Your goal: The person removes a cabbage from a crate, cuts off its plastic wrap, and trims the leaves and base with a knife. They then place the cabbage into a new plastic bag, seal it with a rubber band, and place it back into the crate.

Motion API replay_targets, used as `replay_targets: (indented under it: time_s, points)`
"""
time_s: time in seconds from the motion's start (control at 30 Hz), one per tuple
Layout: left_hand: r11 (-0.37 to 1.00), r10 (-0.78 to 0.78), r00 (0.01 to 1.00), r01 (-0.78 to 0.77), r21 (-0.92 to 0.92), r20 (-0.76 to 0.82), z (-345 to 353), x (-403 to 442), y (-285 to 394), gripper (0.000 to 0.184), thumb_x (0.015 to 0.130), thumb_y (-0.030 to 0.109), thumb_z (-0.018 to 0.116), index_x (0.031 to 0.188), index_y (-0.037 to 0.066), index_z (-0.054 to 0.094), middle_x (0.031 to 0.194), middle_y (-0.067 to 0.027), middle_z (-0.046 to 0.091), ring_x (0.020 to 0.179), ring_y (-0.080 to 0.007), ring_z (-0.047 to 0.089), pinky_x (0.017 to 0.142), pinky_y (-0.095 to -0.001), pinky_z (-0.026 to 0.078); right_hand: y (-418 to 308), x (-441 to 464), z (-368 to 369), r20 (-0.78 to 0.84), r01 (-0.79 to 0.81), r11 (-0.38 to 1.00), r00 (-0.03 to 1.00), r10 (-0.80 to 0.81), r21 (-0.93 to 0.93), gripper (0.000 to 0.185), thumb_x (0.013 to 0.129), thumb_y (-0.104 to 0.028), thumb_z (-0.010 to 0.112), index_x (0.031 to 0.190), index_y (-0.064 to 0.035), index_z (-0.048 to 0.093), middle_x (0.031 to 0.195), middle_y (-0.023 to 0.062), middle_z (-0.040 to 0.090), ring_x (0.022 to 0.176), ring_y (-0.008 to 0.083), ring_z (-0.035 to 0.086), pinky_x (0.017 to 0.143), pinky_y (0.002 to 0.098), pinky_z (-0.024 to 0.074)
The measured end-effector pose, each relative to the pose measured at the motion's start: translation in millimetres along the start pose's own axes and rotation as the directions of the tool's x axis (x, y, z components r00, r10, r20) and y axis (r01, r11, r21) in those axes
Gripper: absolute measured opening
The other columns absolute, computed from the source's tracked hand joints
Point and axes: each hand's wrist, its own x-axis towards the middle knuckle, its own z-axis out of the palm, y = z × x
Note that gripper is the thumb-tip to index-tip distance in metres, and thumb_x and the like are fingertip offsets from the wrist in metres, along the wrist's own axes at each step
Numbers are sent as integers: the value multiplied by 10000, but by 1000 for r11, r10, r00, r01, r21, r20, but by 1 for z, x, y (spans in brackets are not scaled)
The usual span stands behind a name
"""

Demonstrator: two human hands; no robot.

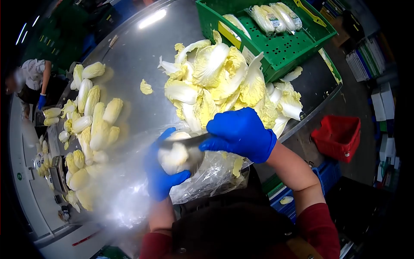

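Note:
My left hand point(161, 166), in a blue glove, is wrapped round a pale cabbage point(174, 156) with its cut base facing up. My right hand point(241, 134), also gloved in blue, is closed on a knife point(192, 140) whose blade lies across the top of that cabbage, blurred by motion. Clear plastic film point(207, 183) lies beneath and beside my hands. Just beyond them is a heap of loose yellow-white leaves point(215, 82). Several whole cabbages point(99, 125) lie at the left on the metal table point(133, 73).
A green crate point(276, 56) with wrapped cabbages point(276, 18) stands at the top right. A red crate point(337, 137) and a blue crate point(328, 176) are below the table at the right. Another person point(36, 77) in blue gloves is at the far left.

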Motion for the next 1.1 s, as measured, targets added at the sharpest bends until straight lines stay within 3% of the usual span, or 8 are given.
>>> replay_targets:
  time_s: [0.33, 0.43, 0.53, 0.6, 0.67, 0.9, 1.0, 1.1]
  points:
    - [994, 84, 990, -75, 78, -116, 14, -4, 19, 910, 561, 265, 863, 1336, -5, 470, 1287, -130, 557, 1182, -246, 539, 998, -413, 438, 21, -7, 7, -22, -37, 990, 999, 34, -134, 302, 855, -398, 666, 814, -100, 638, 701, 70, 581, 587, 221, 590, 528, 344, 459]
    - [999, 38, 943, -41, -3, -329, 12, -5, 16, 922, 586, 384, 824, 1326, -33, 467, 1221, -138, 591, 1099, -257, 595, 939, -402, 482, 35, -7, 3, 276, -639, 728, 767, 579, 250, 193, 903, -199, 631, 1036, -70, 685, 943, 79, 693, 637, 120, 609, 601, 269, 481]
    - [949, -161, 895, 25, -314, -415, 12, 0, 3, 793, 765, 455, 666, 1360, -13, 428, 1259, -162, 563, 1131, -293, 578, 967, -426, 465, 11, -10, 24, 149, -365, 591, 912, 381, 720, 288, 887, -165, 661, 1162, -82, 657, 1028, 59, 694, 725, 101, 630, 642, 251, 480]
    - [668, -429, 844, 56, -742, -323, 13, 8, -9, 721, 878, 480, 552, 1416, 32, 375, 1385, -156, 473, 1259, -309, 477, 1063, -467, 380, -13, -6, 20, 304, -454, 585, 889, 342, 672, 620, 813, -214, 759, 1369, -104, 509, 1134, 87, 674, 942, 82, 603, 788, 238, 482]
    - [737, -350, 855, 0, -675, -383, 13, 13, -18, 749, 903, 554, 490, 1444, 59, 338, 1444, -144, 410, 1313, -312, 413, 1100, -482, 331, -15, -16, 52, 82, -276, 728, 953, 291, 627, 782, 760, -276, 809, 1430, -115, 439, 1149, 87, 671, 818, 70, 587, 742, 233, 483]
    - [478, -309, 905, -119, -870, -293, 32, 34, -11, 947, 817, 762, 462, 1472, 99, 297, 1475, -168, 355, 1346, -358, 351, 1114, -512, 309, -18, 2, 45, 671, -732, 191, 677, 302, 654, 825, 809, -381, 764, 1451, -39, 375, 1102, 97, 645, 775, 99, 594, 689, 244, 504]
    - [389, -342, 917, -59, -919, -204, 38, 40, -5, 920, 811, 742, 490, 1452, 101, 331, 1420, -203, 409, 1288, -387, 411, 1058, -532, 373, -32, -6, 59, 499, -631, 220, 743, 445, 744, 725, 817, -316, 759, 1427, -92, 438, 851, 32, 621, 579, 61, 507, 502, 224, 444]
    - [306, -257, 948, -102, -946, -186, 26, 35, -22, 827, 875, 685, 424, 1457, 108, 317, 1415, -200, 417, 1275, -369, 437, 1053, -512, 381, -33, -23, 55, 242, -492, 539, 849, 469, 683, 839, 795, -335, 781, 1468, -77, 352, 1272, 122, 575, 775, 136, 598, 664, 260, 503]
